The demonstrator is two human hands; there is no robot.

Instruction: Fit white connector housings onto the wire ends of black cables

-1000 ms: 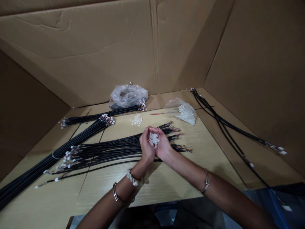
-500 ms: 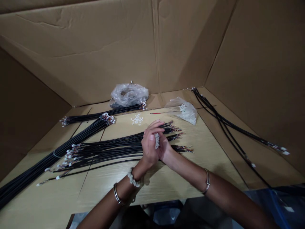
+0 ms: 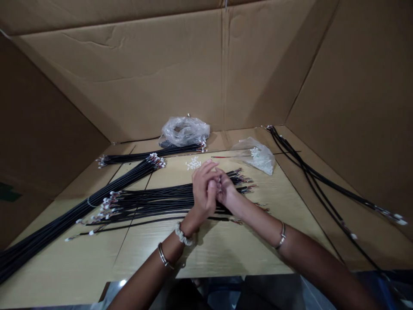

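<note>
1. Here we are over the worktop (image 3: 258, 258), our left hand (image 3: 203, 189) folded across our right hand (image 3: 228, 189), the two pressed together.
2. Both are closed: the left curls over the top, the right cups from the other side, and between them we glimpse small pale pieces (image 3: 220, 186), mostly hidden by our fingers.
3. Right beneath, we have a spread of black cables (image 3: 155, 199), running out on both sides of us; whether our hands touch them, we cannot tell.
4. Those cables show white connectors at the left end and bare coloured wires at the right!
5. Just beyond our fingertips, there's a loose scatter of white pieces (image 3: 193, 162).
6. Farther right, we spot a clear bag (image 3: 265, 162) with more white bits inside, and a thin red-ended rod (image 3: 219, 157) close by.
7. Over on the left we've got a tied bundle (image 3: 125, 178) slanting across, a second bundle (image 3: 142, 156) behind it, and crumpled plastic (image 3: 185, 130) near the cardboard wall (image 3: 155, 77).
</note>
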